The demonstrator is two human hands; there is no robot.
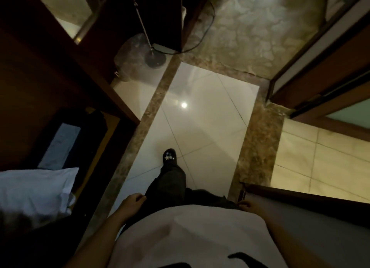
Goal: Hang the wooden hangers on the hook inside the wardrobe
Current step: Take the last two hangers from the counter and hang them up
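As the person stands on tiles, left hand and right hand at the hips, fingers loosely curled, empty.

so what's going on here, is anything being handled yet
Nothing is being handled yet. A person looks down at the white floor tiles, one black shoe forward. The left hand hangs loosely curled and empty; the right hand is partly hidden by the shirt. Nothing to hang is in view.
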